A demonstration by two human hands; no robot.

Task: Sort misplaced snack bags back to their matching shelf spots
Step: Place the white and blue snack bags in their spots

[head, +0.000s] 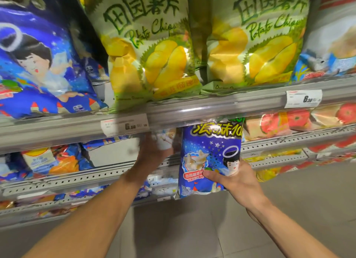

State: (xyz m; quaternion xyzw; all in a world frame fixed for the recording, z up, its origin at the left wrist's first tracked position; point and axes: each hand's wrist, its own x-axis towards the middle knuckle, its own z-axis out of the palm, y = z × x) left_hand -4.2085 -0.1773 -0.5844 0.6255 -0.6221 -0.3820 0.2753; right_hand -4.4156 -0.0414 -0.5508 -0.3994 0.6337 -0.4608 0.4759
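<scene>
**Blue bag on its way back to the blue row**

The upper shelf (212, 111) carries big blue bags (42, 65) at its left end and durian chip bags (150, 51) beside them. The held blue snack bag (209, 157) matches that blue row, so it likely belongs up there; lift it upright, clear of the shelf rail, and seat it without crushing.

The right hand (237, 180) grips this bag at its lower right, below the shelf edge. The left hand (154, 151) reaches into the shelf beneath; blur hides whether it grasps anything.

The bag is glossy, puffed, starred, with a haloed cartoon figure.
</scene>
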